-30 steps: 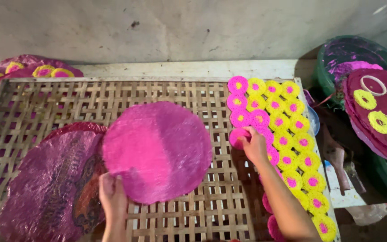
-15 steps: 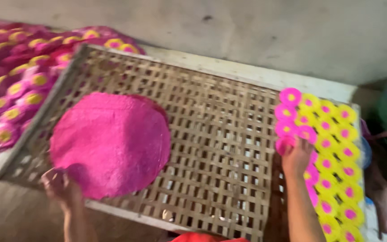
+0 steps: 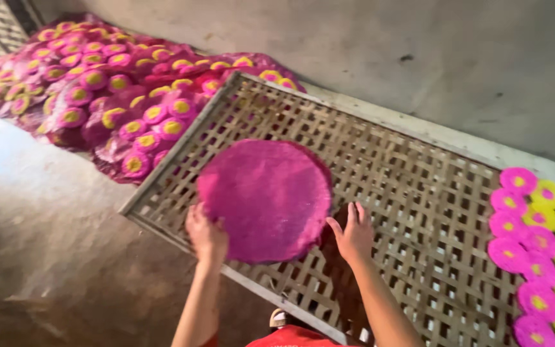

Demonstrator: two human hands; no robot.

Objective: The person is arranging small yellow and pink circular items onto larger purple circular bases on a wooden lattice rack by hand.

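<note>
Moved from the small discs (image 3: 541,250), the right hand (image 3: 353,234) is now being laid open at the edge of one round, rough pink mat (image 3: 266,199), which is being gripped by the left hand (image 3: 207,234) on one bamboo lattice tray (image 3: 412,186)

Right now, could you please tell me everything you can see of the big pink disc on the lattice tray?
The pink disc is a large, thin, round sheet, bright magenta all over, with a fine grainy texture and a slightly uneven edge. It lies flat on the woven lattice tray, near the tray's left end. The left hand grips its near-left edge, thumb on top. The right hand rests open at its near-right edge, fingers spread on the lattice. A darker layer shows just under that right edge.
</note>
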